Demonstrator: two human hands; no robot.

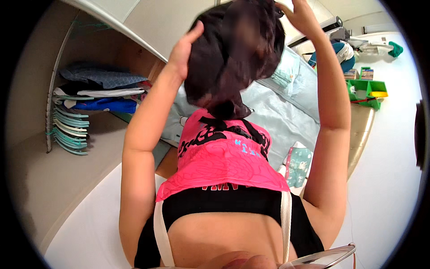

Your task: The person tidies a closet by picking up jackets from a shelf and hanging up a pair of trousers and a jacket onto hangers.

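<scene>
A bunched, dark, glossy cloth item, perhaps a garment, is raised before my chest, partly blurred. On its left edge is my left hand, thumb extended and fingers hidden behind the cloth. My right hand is at the upper right, partly cut off by the picture's top edge. One digit reaches the cloth's edge; its grip is unclear. Below the cloth, a pink printed apron with white straps covers a black top.
At left, an open wardrobe holds folded clothes and several hangers on a rail. A pale sheet covers a surface ahead. To the right are a green plastic organizer and piled cloths. Glasses show at the bottom.
</scene>
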